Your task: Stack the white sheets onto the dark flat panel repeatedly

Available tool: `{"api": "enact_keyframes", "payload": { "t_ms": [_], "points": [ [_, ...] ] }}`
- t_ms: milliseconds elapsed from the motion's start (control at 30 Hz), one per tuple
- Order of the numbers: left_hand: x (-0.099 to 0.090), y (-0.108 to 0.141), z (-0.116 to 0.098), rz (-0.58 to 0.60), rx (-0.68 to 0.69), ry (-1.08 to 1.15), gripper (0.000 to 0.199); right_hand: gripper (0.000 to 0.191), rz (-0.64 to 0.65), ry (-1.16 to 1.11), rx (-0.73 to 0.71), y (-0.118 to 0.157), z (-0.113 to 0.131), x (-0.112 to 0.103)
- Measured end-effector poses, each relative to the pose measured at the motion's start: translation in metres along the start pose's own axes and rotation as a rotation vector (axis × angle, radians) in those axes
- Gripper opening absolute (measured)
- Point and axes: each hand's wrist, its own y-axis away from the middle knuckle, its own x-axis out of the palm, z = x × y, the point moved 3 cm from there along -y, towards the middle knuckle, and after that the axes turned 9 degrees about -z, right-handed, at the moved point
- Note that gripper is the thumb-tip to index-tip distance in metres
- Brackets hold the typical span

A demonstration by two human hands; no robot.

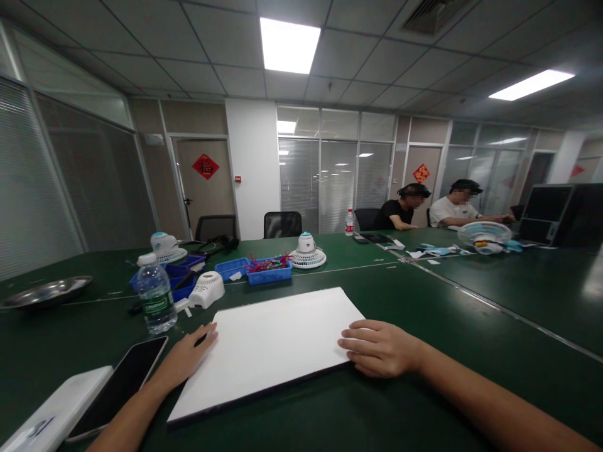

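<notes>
A flat white board (pixel 277 345) with a dark lower edge lies on the green table (pixel 438 402), slightly turned. My left hand (pixel 191 355) rests on its left edge, fingers spread and pointing away from me. At the right edge, my right hand (pixel 379 348) lies with its fingers stretched over the white surface and slightly apart. Neither hand is closed round the board. Left of my left hand are a black-screened phone (pixel 122 383) and a white box-like object (pixel 61 411) with dark writing.
A water bottle (pixel 155 295), a white plastic housing (pixel 207 289) and blue trays (pixel 268 273) stand beyond the board. Further back are a small white fan part (pixel 308 251) and a fan cage (pixel 485 233). Two people (pixel 396 213) sit at the far right.
</notes>
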Motion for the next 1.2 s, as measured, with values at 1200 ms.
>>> {"api": "enact_keyframes", "payload": {
  "t_ms": [1200],
  "points": [
    [-0.009, 0.014, -0.031, 0.069, 0.171, 0.026, 0.064, 0.039, -0.290, 0.206, 0.227, 0.010, -0.017, 0.008]
  ]
}}
